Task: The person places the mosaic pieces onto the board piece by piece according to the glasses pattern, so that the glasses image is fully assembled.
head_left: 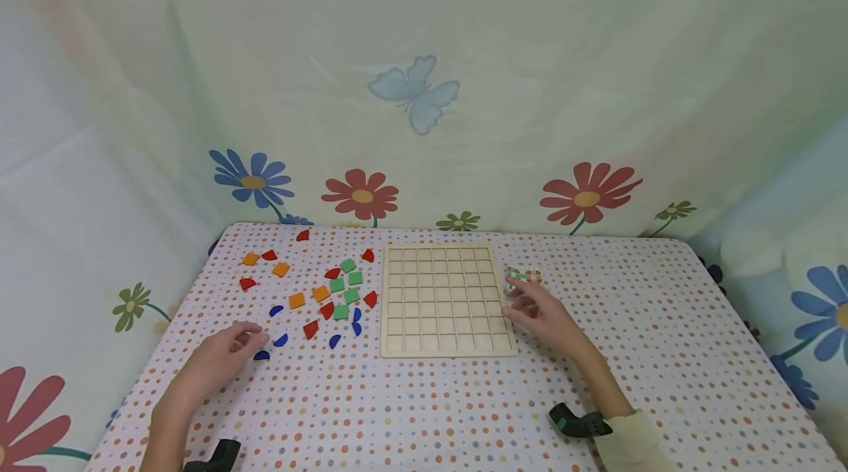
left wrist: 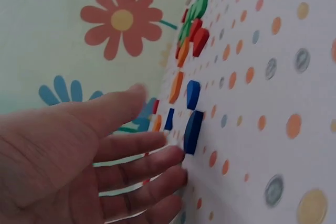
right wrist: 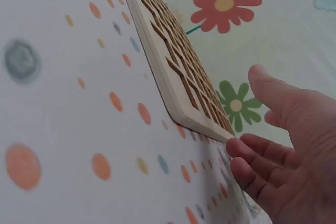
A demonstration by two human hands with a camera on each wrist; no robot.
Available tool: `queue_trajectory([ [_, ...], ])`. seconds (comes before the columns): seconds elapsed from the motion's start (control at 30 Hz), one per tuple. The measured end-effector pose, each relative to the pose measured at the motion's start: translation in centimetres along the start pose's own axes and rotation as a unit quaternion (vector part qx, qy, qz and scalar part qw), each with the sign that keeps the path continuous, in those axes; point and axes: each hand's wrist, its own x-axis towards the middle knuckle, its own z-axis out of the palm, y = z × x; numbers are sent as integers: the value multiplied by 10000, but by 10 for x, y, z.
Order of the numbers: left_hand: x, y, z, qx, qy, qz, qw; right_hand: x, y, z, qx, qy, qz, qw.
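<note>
My left hand [head_left: 221,354] hovers at the table's left, its fingers loosely bent and nothing in them. Right beside its fingertips lies a blue half-round piece [head_left: 261,356]; in the left wrist view the fingers come close to a blue piece [left wrist: 193,132], and I cannot tell if they touch. A square wooden grid board [head_left: 447,355] lies in the middle with bare cells. At its right edge is my right hand [head_left: 545,314], relaxed and holding nothing. Partly hidden behind that hand is a small patterned card [head_left: 534,277].
Left of the board lie several orange squares [head_left: 297,300], green squares [head_left: 341,312], red quarter-round pieces [head_left: 311,330] and more blue half-rounds [head_left: 335,342]. A dotted cloth [head_left: 397,413] covers the table. Flowered curtains [head_left: 477,163] stand behind and at both sides.
</note>
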Motion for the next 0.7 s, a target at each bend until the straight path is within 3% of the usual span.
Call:
queue_trajectory([
  [0.1,-3,-4,-1,-15,-215,313,9993,-2,5,3,98,37,87,9999],
  [0.3,-7,-13,0,-45,-223,1002,9947,-2,10,4,350,-75,4,9994],
  [0.4,-7,-15,2,98,-120,1159,9931,-3,13,4,417,-253,-76,9988],
  [0.7,-7,-13,7,519,231,1172,9915,-7,18,3,629,-505,-50,9967],
])
